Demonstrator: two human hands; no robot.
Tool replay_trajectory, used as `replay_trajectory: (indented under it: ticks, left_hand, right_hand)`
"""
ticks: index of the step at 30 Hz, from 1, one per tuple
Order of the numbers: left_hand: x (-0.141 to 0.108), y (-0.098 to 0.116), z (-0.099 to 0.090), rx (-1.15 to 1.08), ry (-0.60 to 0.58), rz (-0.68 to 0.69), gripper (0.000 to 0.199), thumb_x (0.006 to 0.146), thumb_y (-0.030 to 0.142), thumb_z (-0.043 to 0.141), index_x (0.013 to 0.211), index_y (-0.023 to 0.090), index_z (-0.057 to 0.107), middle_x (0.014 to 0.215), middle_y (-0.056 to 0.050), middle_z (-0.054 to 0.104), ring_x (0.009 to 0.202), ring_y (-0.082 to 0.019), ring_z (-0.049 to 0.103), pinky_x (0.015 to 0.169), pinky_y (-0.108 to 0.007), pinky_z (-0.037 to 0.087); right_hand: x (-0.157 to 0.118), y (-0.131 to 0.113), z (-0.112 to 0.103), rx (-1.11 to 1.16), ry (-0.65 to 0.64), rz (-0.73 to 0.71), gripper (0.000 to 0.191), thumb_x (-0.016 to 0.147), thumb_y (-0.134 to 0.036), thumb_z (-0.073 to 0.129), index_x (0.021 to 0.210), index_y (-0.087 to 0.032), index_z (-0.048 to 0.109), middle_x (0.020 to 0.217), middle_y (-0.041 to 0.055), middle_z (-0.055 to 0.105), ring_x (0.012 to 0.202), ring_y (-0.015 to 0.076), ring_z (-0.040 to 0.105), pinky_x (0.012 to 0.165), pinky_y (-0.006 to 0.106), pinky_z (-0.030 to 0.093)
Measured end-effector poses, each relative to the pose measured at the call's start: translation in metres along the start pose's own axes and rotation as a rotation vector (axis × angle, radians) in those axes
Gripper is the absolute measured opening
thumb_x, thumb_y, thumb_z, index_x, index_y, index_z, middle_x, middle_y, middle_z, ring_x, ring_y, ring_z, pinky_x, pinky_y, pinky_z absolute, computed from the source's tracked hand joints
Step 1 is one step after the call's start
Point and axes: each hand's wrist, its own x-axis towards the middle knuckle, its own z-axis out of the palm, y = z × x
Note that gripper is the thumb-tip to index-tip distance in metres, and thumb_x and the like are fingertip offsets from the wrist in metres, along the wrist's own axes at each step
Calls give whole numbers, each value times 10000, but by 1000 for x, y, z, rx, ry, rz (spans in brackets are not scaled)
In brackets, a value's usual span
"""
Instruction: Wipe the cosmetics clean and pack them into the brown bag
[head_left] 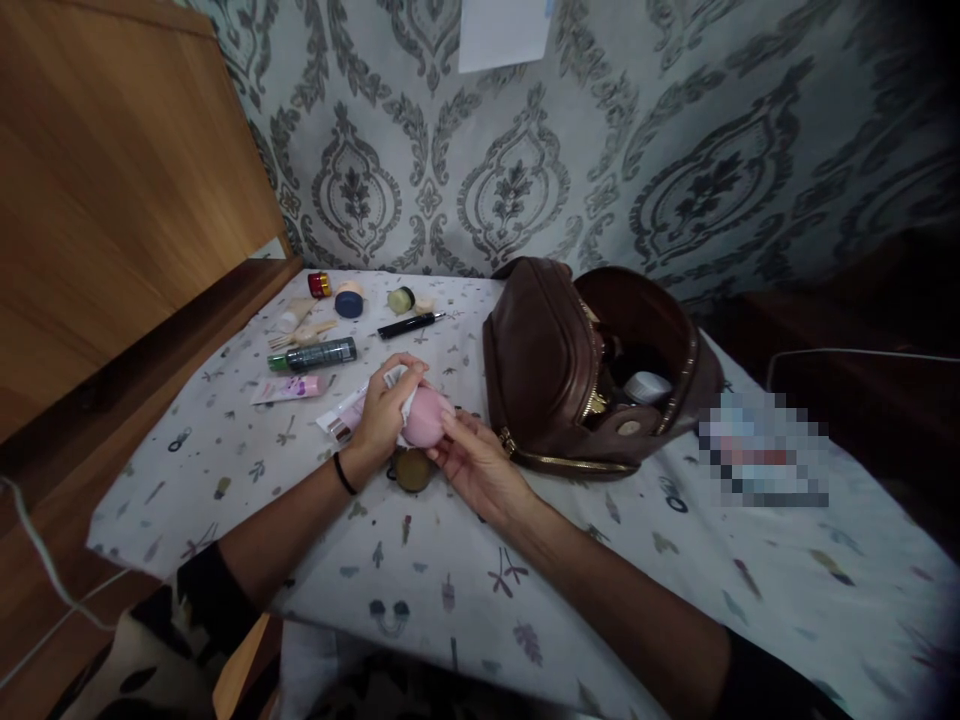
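A pink rounded container is between my two hands over the middle of the table. My left hand presses a white wipe against its side, fingers closed. From the other side, my right hand grips the container with thumb and fingers. Beneath them a small round olive-brown item rests on the cloth. Partly covered by the left hand lies a pale tube with a shiny cap. To the right of my hands stands a brown leather bag, unzipped, with a white-lidded jar inside.
Left of my hands lie a pink tube, a dark green bottle and a black pen-like item. Several small jars, including a navy-lidded one, stand near the patterned wall. A wooden cabinet borders the left.
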Motion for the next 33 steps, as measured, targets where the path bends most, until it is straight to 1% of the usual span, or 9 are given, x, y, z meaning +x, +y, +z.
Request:
replay_trajectory:
  ticks: [4, 7, 9, 12, 16, 21, 26, 30, 33]
  left_hand:
    - [4, 0, 0, -47, 89, 5, 347, 677, 446, 757, 813, 194, 561, 588, 58, 571, 496, -90, 501, 474, -186, 386]
    - [5, 0, 1, -73, 86, -9, 323, 673, 422, 759, 785, 182, 573, 593, 59, 557, 498, -76, 481, 472, -176, 370]
    - [4, 0, 1, -92, 18, -45, 300, 696, 416, 738, 809, 174, 601, 632, 39, 591, 536, -89, 526, 504, -184, 406]
    - [1, 0, 0, -89, -161, -109, 323, 776, 444, 674, 946, 172, 640, 744, -15, 674, 650, -150, 626, 587, -233, 488]
    - [-3, 3, -3, 69, -306, -42, 326, 851, 425, 633, 1074, 189, 662, 821, -23, 687, 734, -163, 637, 640, -234, 495]
    - [-8, 6, -3, 175, -217, 25, 249, 844, 375, 641, 1019, 200, 668, 819, 1, 642, 703, -137, 584, 628, -217, 462]
    - [-6, 5, 0, 187, -75, 28, 168, 835, 338, 649, 945, 214, 625, 802, 19, 627, 692, -125, 568, 639, -214, 453]
    - [-1, 5, 0, 80, -77, -62, 249, 824, 426, 666, 890, 198, 589, 674, 26, 624, 579, -122, 557, 566, -220, 444]
    - [-1, 5, 1, 86, -72, -64, 289, 863, 474, 625, 931, 195, 594, 696, 13, 648, 608, -132, 586, 588, -229, 460]
  right_hand:
    - [2, -1, -2, 52, -33, 40, 306, 631, -258, 912, 846, -167, 714, 822, -3, 733, 698, 100, 643, 557, 174, 502]
    - [3, -3, -4, 83, -60, 70, 260, 684, -274, 881, 867, -176, 723, 856, 9, 748, 749, 118, 662, 599, 193, 531]
    - [4, -4, -5, 95, -61, 79, 215, 724, -266, 854, 872, -188, 720, 878, 11, 754, 773, 124, 669, 629, 206, 549]
    - [6, -6, -6, 113, -29, 64, 214, 747, -252, 840, 914, -212, 713, 882, 1, 755, 779, 127, 678, 643, 210, 564]
    - [11, -5, -7, 139, 31, 27, 257, 763, -319, 837, 962, -222, 706, 928, 2, 765, 829, 142, 697, 716, 235, 582]
    - [12, -2, -11, 39, -2, 25, 309, 772, -409, 815, 987, -213, 712, 959, 28, 765, 912, 188, 697, 792, 304, 569]
    - [5, -3, -7, -73, -122, -4, 411, 656, -409, 895, 977, -212, 728, 1009, 28, 746, 883, 165, 675, 763, 266, 538]
    - [3, -5, -5, -133, -149, -17, 499, 602, -390, 928, 1017, -207, 720, 1076, 45, 719, 893, 155, 660, 728, 234, 535]
    - [4, -5, -8, -156, -115, -3, 528, 635, -427, 904, 1070, -216, 691, 1076, 51, 700, 822, 145, 656, 614, 214, 536]
